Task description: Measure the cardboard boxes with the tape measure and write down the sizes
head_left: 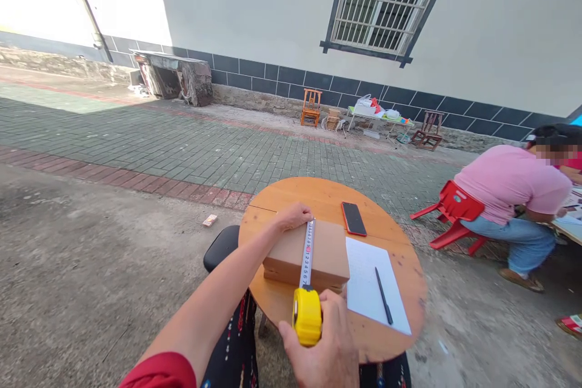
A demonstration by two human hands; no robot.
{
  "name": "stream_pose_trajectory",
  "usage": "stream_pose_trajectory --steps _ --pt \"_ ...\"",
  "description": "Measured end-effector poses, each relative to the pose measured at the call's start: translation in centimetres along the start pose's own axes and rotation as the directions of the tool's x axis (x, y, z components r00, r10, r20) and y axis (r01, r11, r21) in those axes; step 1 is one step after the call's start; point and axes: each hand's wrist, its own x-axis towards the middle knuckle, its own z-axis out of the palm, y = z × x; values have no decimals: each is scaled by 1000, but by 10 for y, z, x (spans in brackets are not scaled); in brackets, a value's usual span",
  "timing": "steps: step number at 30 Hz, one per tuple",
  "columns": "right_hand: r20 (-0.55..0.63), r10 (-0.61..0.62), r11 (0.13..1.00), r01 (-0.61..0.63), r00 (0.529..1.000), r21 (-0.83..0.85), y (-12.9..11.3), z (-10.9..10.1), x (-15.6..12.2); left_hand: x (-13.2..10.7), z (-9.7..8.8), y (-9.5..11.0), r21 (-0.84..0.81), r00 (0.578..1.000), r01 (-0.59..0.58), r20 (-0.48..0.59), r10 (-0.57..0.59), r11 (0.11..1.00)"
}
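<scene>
A brown cardboard box (327, 254) lies on a round wooden table (295, 194). A white measuring tape blade (308, 251) runs across the box's top from far edge to near edge. My left hand (293, 216) pinches the tape's end against the far edge of the box. My right hand (327, 345) is closed round the yellow tape measure case (307, 316) at the near edge.
A dark phone (353, 218) lies beyond the box; a white sheet (373, 285) with a black pen (384, 295) lies to its right. A black stool (221, 247) stands left. A person in pink (513, 194) sits on a red chair (452, 212) at right.
</scene>
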Motion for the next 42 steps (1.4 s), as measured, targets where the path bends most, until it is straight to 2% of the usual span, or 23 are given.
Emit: stream_pose_trajectory --steps 4,7,10,12,15,18,22,24,27,30,33,37,39,42 --pt "-22 38 999 -37 999 31 2 -3 1 -6 -2 8 -37 998 -31 -51 29 999" --pt "-90 -1 997 9 996 82 12 -8 1 -17 -9 21 -74 990 -85 -122 75 994" --pt "-157 -48 986 72 986 149 26 -13 -1 -37 -15 37 -103 967 -155 -217 130 982" --pt "-180 -27 977 64 983 204 34 -17 -2 -56 -13 49 -119 946 -200 -283 159 973" --pt "-192 33 952 27 981 304 44 -21 -2 -91 1 64 -139 919 -239 -351 178 961" --pt "-164 64 924 3 984 383 52 -22 -3 -126 24 74 -160 909 -246 -380 171 956" --pt "-103 73 897 -20 992 441 64 -18 -7 -161 55 82 -257 908 -186 -414 66 948" --pt "-79 62 885 -18 995 466 70 -16 -10 -176 66 82 -289 919 -161 -391 37 944" --pt "-56 49 872 -16 997 489 82 -13 -14 -196 77 81 -293 953 -122 -302 29 948" --pt "-12 58 849 -43 998 527 93 -9 -17 -211 84 77 -296 958 -59 -286 -30 953" --pt "72 143 771 -157 987 617 98 -6 -19 -221 88 68 -303 926 -40 -370 -79 952" --pt "226 275 548 -346 934 762 98 -9 -16 -227 90 45 -281 836 -25 -532 -134 959" --pt "311 249 469 -395 917 790 100 -14 -11 -230 90 30 -259 782 -13 -605 -151 966" --pt "349 189 451 -397 918 799 100 -23 3 -233 88 8 -244 716 0 -677 -171 970"
